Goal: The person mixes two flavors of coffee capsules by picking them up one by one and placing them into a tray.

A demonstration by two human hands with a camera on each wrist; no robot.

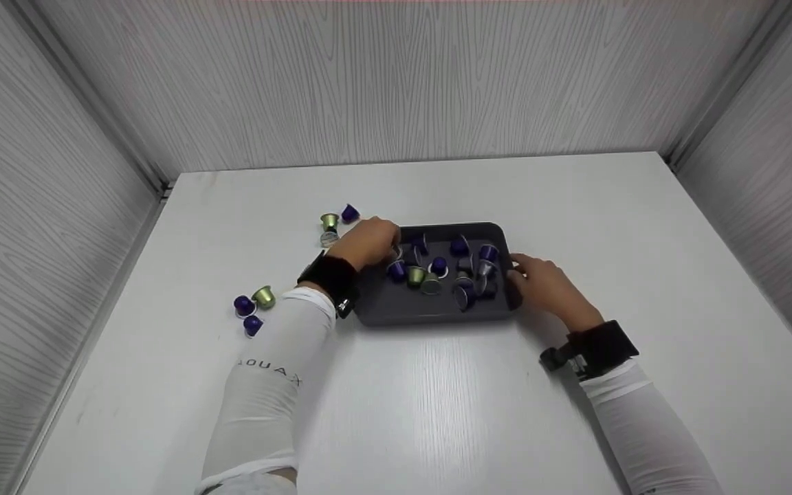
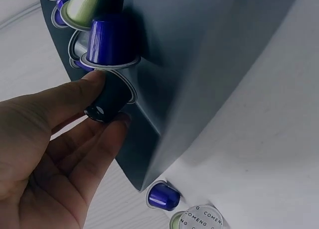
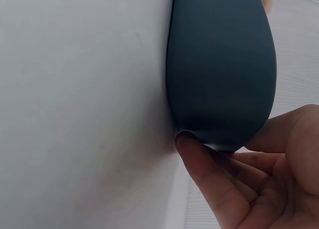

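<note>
A dark grey tray (image 1: 430, 317) on the white table holds several coffee capsules, mostly purple, with green and darker ones among them. My left hand (image 1: 367, 243) reaches over the tray's left side. In the left wrist view, its thumb and fingers pinch a black coffee capsule (image 2: 112, 97), right beside a purple capsule (image 2: 112, 42) and a green capsule (image 2: 82, 9). At the tray's right end, my right hand (image 1: 547, 285) grips the side. Its fingertips (image 3: 187, 139) touch the tray's outer wall low down in the right wrist view.
Left of the tray lie loose capsules: a purple capsule (image 1: 350, 213), a green capsule (image 1: 329, 221) and a capsule with a printed lid (image 2: 202, 218). Nearer me on the left, a green capsule (image 1: 264, 297) lies by two purple ones. Grey wood-grain panels (image 1: 396, 82) enclose the table.
</note>
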